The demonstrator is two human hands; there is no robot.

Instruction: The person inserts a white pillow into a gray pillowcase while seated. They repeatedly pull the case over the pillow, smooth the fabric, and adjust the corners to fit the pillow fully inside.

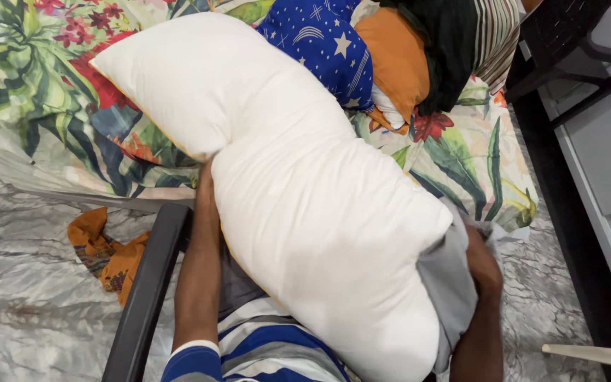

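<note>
The grey cover sheathed only the pillow's near end. The right hand gripped it there; the left hand, under the pillow, hid its fingers.

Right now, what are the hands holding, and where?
A big white pillow. The left hand presses its side at the fold; the right hand grips grey cloth at its near end.

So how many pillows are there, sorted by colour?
White pillow, bare, across the lap: 1
Blue starred pillow: 1
Orange pillow: 1
Total: 3
Both hands are mostly hidden by the white one; a grey cover bunches at its near end.
</note>
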